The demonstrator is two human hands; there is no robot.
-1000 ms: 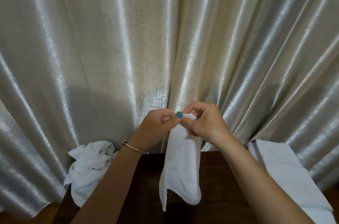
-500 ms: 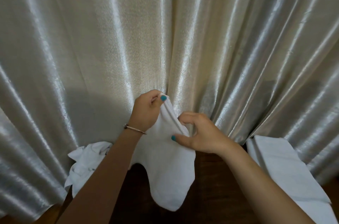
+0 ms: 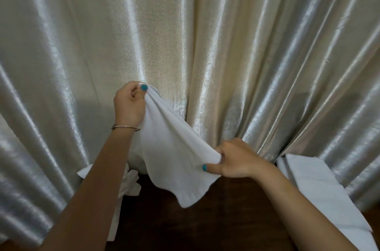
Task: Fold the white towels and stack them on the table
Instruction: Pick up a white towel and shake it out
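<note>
1. The left hand (image 3: 128, 104) had its grip clamped on one corner of the white towel (image 3: 174, 154), thumb pressed over curled fingers, raised in front of the curtain (image 3: 226, 45).
2. The right hand (image 3: 236, 159) had its grip pinched on the towel's upper edge lower down and to the right, thumb under the cloth.
3. The towel hung slack between them above the dark counter (image 3: 205, 220), its lower edge drooping (not yet flat).
4. The step looked like opening the towel out before the first fold; next, the right grip probably needed to reach the far corner and pull the edge taut.
5. Both forearms reached forward, the left higher.
6. A crumpled pile of towels (image 3: 127, 185) lay left; folded towels (image 3: 314, 185) lay right.
</note>
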